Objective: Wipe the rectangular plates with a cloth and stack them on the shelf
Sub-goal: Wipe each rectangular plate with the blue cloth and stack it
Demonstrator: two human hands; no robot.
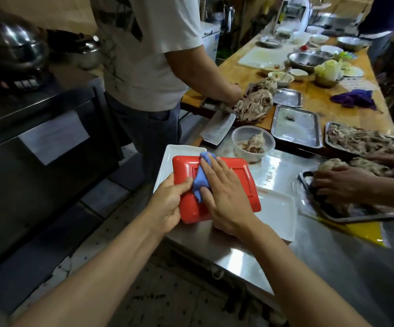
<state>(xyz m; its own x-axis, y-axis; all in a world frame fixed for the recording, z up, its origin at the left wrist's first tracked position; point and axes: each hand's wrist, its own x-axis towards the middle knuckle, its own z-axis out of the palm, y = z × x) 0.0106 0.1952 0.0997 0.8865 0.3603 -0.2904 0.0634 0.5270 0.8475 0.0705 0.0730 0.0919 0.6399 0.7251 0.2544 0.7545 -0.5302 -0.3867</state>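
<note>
Red rectangular plate (pixel 217 182) lies upside down, base up, near centre of view, resting across two white rectangular plates: one (pixel 167 159) sticks out at its 10 o'clock, the other (pixel 277 211) at its 4 o'clock. All sit on the steel tabletop (pixel 243 253), near its edge.

L hand (pixel 167 201) grips the red plate's 8 o'clock corner, thumb curled on top, fingers wrapped under the rim. R hand (pixel 224 192) lies flat, fingers straight, pressing a blue cloth (pixel 201 179) onto the plate's base; cloth pokes out past the fingertips at 12 o'clock and bunches between thumb and L hand's thumb. So L grip closed on plate, R grip open w/ palm down on cloth.

At 1 o'clock from the red plate: clear plastic tub (pixel 253 142) w/ meat scraps, touching or just beside the plate's far edge, can't tell which. At 12 o'clock, a cleaver (pixel 218 129). Beyond, empty-ish steel tray (pixel 296 128) and a tray of cooked meat (pixel 365 140). At 3 o'clock, another person's two hands (pixel 346 185) work meat on a steel tray (pixel 361 217). A standing person in white T-shirt (pixel 148 50) at 11 o'clock handles a carcass (pixel 254 105) on the wooden tabletop (pixel 238 69), which carries bowls, cabbage (pixel 328 68) and a purple cloth (pixel 353 97) farther back.
</note>
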